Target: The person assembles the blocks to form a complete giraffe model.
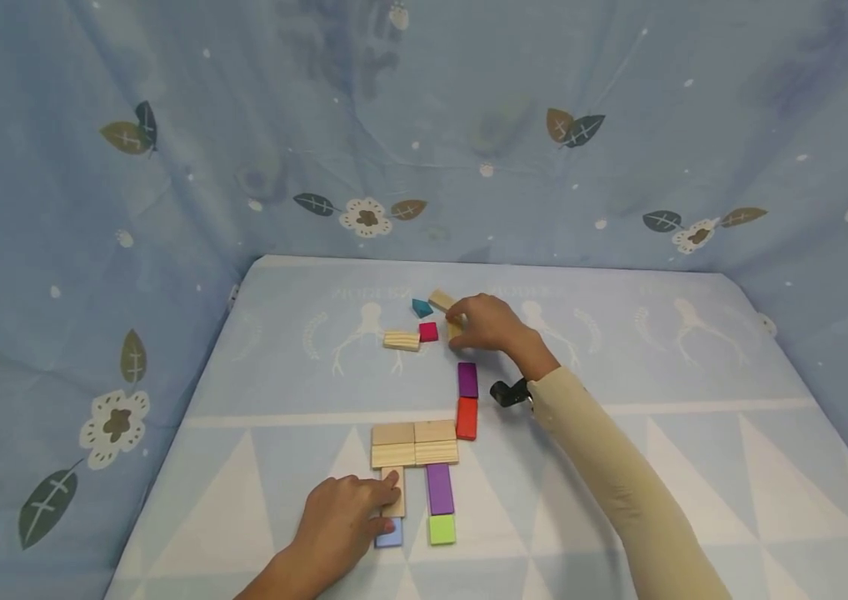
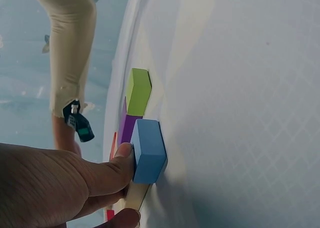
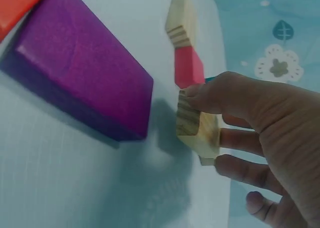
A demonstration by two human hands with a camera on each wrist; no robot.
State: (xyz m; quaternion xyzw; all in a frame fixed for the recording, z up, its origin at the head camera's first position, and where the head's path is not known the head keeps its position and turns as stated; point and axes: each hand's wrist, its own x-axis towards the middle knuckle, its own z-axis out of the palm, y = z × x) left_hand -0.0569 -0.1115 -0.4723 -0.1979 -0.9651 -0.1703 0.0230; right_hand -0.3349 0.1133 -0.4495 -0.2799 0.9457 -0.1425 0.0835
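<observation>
My left hand (image 1: 340, 523) touches a light blue block (image 2: 152, 155) with its thumb, while its index finger rests on a plain wooden block (image 1: 392, 509). These two blocks lie end to end below a rectangle of several wooden blocks (image 1: 394, 433). Farther off, my right hand (image 1: 493, 323) pinches a wooden block (image 3: 188, 119) between thumb and fingers, close to a pinkish-red block (image 3: 187, 67). Another wooden block (image 1: 442, 300) and a teal block (image 1: 421, 308) lie near that hand. Its fingers partly cover the pinched block in the head view.
A purple block (image 1: 440, 489) and a lime green block (image 1: 442, 529) run down from the rectangle. At its upper right corner, a red block (image 1: 466, 418) meets a second purple block (image 1: 467, 380). One wooden piece (image 1: 401, 340) lies beside the pinkish-red block. Patterned cloth (image 1: 424, 125) surrounds the table.
</observation>
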